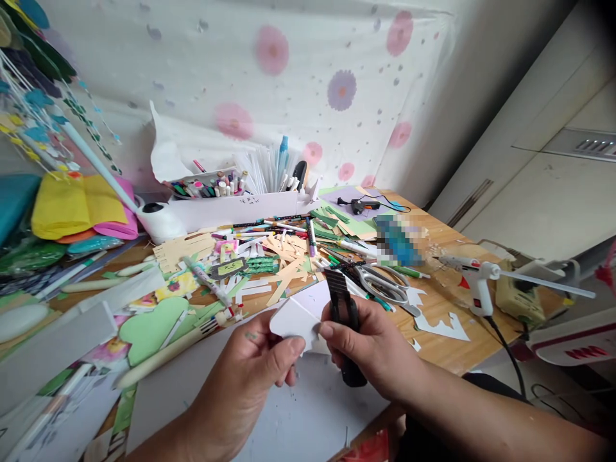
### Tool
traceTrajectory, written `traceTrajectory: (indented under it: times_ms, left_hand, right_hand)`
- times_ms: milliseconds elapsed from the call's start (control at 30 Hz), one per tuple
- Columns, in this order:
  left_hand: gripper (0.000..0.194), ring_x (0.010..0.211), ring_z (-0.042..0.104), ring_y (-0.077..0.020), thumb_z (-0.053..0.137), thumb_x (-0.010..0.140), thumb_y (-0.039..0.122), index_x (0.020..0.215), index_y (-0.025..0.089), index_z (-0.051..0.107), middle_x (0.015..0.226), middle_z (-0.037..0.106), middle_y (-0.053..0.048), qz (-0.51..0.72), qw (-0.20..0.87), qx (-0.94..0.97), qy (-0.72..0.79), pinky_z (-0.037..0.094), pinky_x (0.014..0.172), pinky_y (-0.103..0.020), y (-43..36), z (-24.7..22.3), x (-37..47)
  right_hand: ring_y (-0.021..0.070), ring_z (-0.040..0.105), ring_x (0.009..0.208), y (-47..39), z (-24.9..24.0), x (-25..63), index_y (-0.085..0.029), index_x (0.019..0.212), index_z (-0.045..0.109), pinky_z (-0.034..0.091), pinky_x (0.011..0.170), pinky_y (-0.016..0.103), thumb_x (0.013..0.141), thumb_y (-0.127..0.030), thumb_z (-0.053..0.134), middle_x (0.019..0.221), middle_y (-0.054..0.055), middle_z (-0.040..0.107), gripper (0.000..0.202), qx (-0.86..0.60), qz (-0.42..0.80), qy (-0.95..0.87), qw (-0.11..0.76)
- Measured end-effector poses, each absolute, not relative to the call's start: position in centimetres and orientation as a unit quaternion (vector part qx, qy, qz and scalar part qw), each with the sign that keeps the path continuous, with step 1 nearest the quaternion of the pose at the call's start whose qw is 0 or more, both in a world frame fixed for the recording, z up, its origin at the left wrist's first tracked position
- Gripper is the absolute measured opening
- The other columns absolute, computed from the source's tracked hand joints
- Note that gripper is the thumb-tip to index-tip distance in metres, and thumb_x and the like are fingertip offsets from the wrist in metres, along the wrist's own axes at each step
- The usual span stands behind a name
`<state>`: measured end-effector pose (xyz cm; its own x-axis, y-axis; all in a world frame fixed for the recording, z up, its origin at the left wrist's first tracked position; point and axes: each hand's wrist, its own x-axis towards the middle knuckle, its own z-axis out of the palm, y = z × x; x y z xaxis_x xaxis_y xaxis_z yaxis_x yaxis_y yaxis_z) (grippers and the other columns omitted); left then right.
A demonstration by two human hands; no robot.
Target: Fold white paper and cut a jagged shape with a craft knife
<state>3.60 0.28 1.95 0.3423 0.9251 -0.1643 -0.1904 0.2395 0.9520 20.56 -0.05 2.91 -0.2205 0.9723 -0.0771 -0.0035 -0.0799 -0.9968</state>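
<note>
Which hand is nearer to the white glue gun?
Right. The right hand, gripping the cutter, is left of the white glue gun; the left hand, holding the white card, is farther left, beyond the right hand.

Your wooden table (440,298) sits in bright, soft light, its source out of view — shadows across the surface are faint. Your left hand (257,359) and right hand (375,343) read clearly, with gentle shading. Beyond the surface's right edge it dims. Behind the far edge, your flowered wall covering (298,77) looks pale. Wide-angle distortion tilts the cabinet (539,135); darkness clips the view's upper right corner. A pixelated patch (399,242) blots the surface's far right corner.
</note>
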Motion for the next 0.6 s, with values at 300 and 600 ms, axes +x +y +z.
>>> traceTrajectory:
  times_ms: [300,600]
  left_hand:
    - [0.03,0.044,0.049,-0.0099,0.063,0.078,0.039,0.061,0.016,0.055,0.056,0.059,0.001,0.397,0.684,0.451,0.414,0.041,0.048,-0.024,-0.1,2.2,3.5]
    - [0.034,0.034,0.038,-0.0061,0.069,0.071,0.038,0.053,0.016,0.049,0.043,0.051,0.004,0.417,0.728,0.375,0.395,0.034,0.037,-0.019,-0.2,3.2,3.5]
  right_hand:
    - [0.0132,0.049,0.071,-0.3,3.1,22.6,-0.015,0.101,0.055,0.043,0.063,0.025,0.091,-0.05,0.045,0.078,0.003,0.054,0.038,-0.373,0.494,-0.685,0.384]
    - [0.013,0.052,0.072,-0.8,3.6,23.2,-0.017,0.101,0.056,0.042,0.065,0.024,0.097,-0.039,0.035,0.081,0.003,0.056,0.03,-0.382,0.418,-0.769,0.296]
